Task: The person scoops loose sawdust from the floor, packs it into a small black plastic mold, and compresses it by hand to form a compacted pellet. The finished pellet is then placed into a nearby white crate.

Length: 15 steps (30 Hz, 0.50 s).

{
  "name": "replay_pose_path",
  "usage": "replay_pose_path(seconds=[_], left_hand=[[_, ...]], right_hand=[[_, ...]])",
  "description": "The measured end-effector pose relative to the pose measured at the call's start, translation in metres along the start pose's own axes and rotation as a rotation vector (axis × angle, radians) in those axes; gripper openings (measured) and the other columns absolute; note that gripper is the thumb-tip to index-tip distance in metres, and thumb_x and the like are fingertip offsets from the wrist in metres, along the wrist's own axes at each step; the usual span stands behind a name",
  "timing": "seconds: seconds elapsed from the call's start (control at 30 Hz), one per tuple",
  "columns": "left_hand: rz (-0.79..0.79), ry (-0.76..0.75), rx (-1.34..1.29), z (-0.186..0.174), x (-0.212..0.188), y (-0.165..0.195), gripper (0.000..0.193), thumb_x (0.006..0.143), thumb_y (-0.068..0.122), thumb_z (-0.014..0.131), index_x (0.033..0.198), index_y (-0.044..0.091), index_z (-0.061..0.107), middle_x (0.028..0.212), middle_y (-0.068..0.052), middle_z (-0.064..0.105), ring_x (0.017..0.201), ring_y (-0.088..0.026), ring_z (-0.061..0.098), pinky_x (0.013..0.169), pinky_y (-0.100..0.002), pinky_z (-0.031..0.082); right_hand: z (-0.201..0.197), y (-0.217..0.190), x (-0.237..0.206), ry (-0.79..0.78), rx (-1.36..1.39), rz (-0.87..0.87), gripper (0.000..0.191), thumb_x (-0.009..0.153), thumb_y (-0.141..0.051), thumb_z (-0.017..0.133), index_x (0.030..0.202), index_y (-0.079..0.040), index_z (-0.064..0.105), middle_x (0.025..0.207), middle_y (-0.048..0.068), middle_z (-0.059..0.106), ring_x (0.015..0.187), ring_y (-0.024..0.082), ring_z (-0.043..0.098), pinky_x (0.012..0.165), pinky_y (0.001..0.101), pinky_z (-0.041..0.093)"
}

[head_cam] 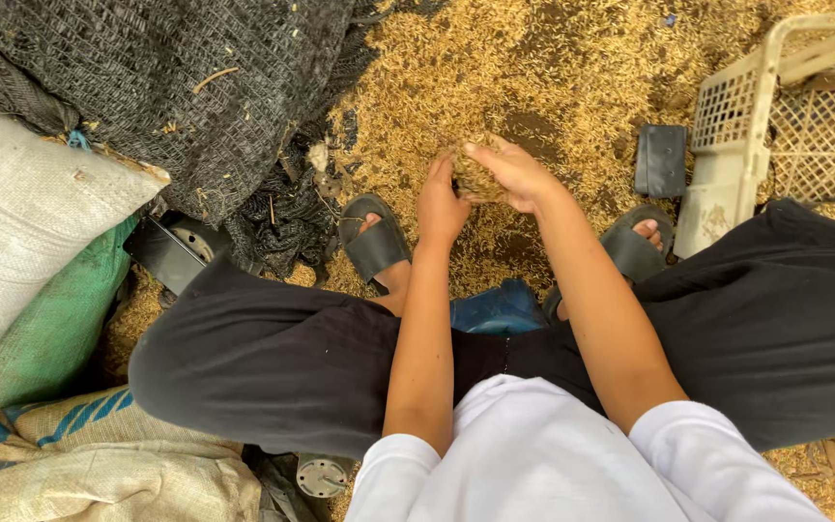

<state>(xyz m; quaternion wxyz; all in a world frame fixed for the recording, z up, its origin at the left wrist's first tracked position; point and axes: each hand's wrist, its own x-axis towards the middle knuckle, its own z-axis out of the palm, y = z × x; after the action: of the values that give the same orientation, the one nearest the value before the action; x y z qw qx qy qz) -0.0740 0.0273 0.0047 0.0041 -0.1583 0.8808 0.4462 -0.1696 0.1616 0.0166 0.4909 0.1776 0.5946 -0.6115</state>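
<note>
Head view, looking down: a seated person's left hand (442, 205) and right hand (514, 174) meet at centre, fingers cupped around a handful of rice husk (477, 177). Loose grain (495, 68) still blankets the ground toward twelve o'clock. A pale plastic crate (727, 184) sits at two o'clock, seemingly unfilled; dark netting (176, 87) at ten.

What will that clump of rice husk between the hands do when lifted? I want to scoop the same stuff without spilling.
The clump of husk, cupped between the left hand and right hand, looks loose and dry, so it would likely crumble and trickle through gaps. It is probably very light. The husk on the ground lies in thin scattered drifts, suggesting it shifts easily when pushed.
</note>
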Motion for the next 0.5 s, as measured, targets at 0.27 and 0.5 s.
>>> replay_pose_path(seconds=[0.27,0.5], left_hand=[[-0.057,0.014,0.085,0.025,-0.001,-0.006,0.064,0.076,0.005,0.079,0.135,-0.002,0.058,0.147,-0.022,0.053,0.133,-0.04,0.054,0.111,-0.043,0.044],[-0.081,-0.002,-0.058,0.019,-0.006,-0.015,0.065,0.076,0.001,0.072,0.14,0.002,0.058,0.15,-0.013,0.056,0.132,-0.032,0.059,0.108,-0.038,0.049]], right_hand=[[-0.014,0.022,-0.003,0.122,-0.439,-0.282,0.049,0.101,-0.03,0.066,0.143,-0.007,0.062,0.135,0.017,0.068,0.12,0.025,0.066,0.1,0.0389,0.053],[-0.023,0.022,-0.006,0.124,-0.707,-0.443,0.038,0.089,-0.014,0.075,0.127,-0.014,0.072,0.125,0.007,0.073,0.103,0.019,0.073,0.091,0.036,0.059]])
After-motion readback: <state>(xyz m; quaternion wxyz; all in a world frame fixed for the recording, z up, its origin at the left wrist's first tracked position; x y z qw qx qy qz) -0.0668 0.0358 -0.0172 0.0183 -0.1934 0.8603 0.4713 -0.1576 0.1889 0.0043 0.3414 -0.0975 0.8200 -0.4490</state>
